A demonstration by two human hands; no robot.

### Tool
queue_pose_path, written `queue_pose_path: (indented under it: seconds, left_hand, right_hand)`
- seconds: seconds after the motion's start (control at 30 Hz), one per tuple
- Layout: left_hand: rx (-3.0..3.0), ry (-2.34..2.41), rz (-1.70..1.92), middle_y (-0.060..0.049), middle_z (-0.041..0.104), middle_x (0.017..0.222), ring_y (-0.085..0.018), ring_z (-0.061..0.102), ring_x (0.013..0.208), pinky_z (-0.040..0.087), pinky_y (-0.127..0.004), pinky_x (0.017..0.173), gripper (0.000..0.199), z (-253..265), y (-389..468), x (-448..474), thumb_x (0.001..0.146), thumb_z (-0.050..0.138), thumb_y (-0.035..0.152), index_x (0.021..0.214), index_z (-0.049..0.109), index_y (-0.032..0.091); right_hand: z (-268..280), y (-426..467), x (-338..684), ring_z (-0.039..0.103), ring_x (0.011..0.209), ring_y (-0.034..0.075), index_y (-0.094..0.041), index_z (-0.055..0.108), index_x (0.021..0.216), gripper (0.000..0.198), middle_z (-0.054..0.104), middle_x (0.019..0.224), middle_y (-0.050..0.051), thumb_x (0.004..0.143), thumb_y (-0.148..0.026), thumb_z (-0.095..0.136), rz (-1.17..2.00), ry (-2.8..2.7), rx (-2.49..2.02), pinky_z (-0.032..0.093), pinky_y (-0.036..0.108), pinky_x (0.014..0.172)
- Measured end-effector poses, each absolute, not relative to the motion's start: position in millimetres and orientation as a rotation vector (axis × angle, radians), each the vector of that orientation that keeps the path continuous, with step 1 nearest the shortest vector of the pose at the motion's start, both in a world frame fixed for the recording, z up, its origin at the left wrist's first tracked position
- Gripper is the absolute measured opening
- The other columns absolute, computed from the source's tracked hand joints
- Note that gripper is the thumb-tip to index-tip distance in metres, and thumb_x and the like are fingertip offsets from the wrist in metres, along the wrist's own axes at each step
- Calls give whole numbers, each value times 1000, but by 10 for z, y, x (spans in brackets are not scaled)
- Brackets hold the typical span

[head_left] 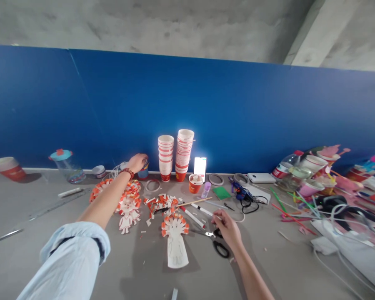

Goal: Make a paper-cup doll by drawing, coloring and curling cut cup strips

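Observation:
My left hand [138,162] reaches over a small blue-and-red cup [143,172] near the blue partition. Its fingers are curled at the cup's rim, around something dark and too small to name. My right hand [227,227] rests low above the table, fingers bent. Its fingertips meet the end of a white marker [201,209]; whether they grip it is unclear. Just under this hand lie black-handled scissors [221,249], blades pointing left. Between the hands lies a paper cut-out [176,250] with a drawn figure and curled orange-and-white strips on top.
Similar cut-outs [129,208] lie under my left forearm, beside orange-and-white scraps [162,203]. Two stacks of paper cups [166,158] stand by the blue partition [187,96], near a lit phone [200,166]. A glue gun [242,192], bottles [287,164], and a power strip [346,246] crowd the right.

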State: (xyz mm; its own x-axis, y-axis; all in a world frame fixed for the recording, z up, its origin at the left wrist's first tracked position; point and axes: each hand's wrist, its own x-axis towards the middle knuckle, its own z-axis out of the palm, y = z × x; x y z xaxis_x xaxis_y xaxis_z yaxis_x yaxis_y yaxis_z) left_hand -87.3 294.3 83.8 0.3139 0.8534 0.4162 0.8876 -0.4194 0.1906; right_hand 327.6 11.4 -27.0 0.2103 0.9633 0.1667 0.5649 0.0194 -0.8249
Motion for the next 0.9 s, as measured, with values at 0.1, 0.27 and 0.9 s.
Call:
queue_pose_path:
  seconds: [0.1, 0.27, 0.9]
  left_hand:
    - [-2498, -1652, -711, -6, 70, 107, -23, 62, 104, 47, -29, 91, 31, 850, 2975, -887, 81, 44, 18, 98, 69, 23]
    - [-2444, -1724, -747, -6, 71, 103, -23, 64, 100, 48, -29, 86, 31, 813, 2979, -864, 80, 43, 18, 96, 69, 23]
    - [-2403, -1649, -862, -6, 70, 109, -25, 63, 105, 38, -36, 98, 27, 655, 2866, -772, 83, 45, 17, 101, 65, 23]
  right_hand:
    - [-277, 112, 3281, 62, 57, 18, -24, 60, 91, 32, 71, 72, 1, 83, -53, 51, 609, -1474, -1648, 45, 27, 53]
    - [-282, 113, 3281, 62, 57, 19, -24, 61, 90, 36, 71, 71, 2, 82, -57, 51, 616, -1462, -1661, 45, 27, 52]
    - [-293, 114, 3287, 61, 54, 18, -24, 62, 90, 32, 71, 68, 2, 82, -53, 52, 590, -1453, -1637, 44, 26, 50]
